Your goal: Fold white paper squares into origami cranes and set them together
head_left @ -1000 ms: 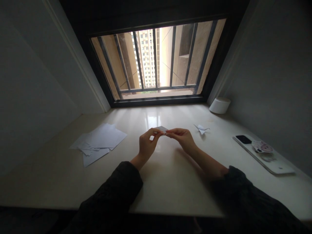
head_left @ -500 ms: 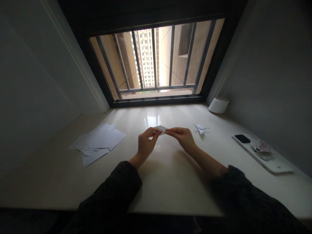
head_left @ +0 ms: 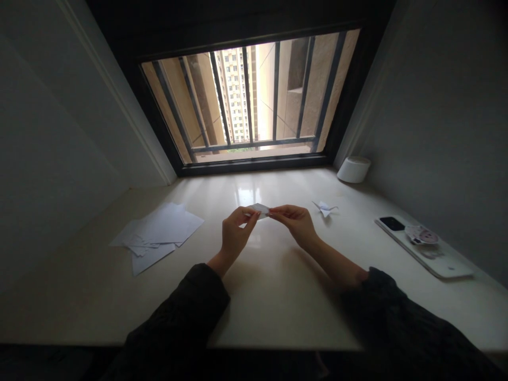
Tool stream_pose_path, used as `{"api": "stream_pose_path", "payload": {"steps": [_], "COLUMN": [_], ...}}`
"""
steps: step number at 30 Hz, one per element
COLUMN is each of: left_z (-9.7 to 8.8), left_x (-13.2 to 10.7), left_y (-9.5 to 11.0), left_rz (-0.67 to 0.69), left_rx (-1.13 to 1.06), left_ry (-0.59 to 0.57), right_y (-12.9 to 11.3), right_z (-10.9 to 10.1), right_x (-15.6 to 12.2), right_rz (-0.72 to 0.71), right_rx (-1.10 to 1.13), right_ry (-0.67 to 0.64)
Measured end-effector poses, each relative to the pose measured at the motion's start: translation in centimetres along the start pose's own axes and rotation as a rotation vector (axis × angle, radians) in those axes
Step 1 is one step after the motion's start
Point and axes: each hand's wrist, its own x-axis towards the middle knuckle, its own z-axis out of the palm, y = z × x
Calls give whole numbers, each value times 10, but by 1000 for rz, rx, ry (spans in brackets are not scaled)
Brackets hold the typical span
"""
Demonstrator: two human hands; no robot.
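A small folded white paper piece (head_left: 260, 208) is held just above the pale tabletop (head_left: 273, 296), in the middle of the view. My left hand (head_left: 234, 235) pinches its left end with thumb and fingers. My right hand (head_left: 296, 221) pinches its right end. Both hands are closed on it, with the fingertips almost touching. Dark sleeves cover both forearms. To the right of my right hand, a finished folded paper figure (head_left: 325, 208) rests on the table.
A loose pile of white paper sheets (head_left: 156, 233) lies at the left. A white phone with a sticker (head_left: 423, 244) lies at the right, and a white round container (head_left: 353, 169) stands in the far right corner. A barred window (head_left: 250, 95) fills the back wall.
Both hands keep pinching the paper piece with hardly any change in grip. The whole scene has drifted slightly left and up as my head moved.
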Motion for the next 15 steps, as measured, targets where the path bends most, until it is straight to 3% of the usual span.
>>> {"api": "stream_pose_path", "payload": {"steps": [15], "left_z": [1], "left_x": [-2], "left_y": [1], "left_rz": [33], "left_rx": [7], "left_ry": [21], "right_y": [7], "right_z": [-3], "right_x": [2], "right_rz": [92], "right_rx": [97], "right_ry": [8]}}
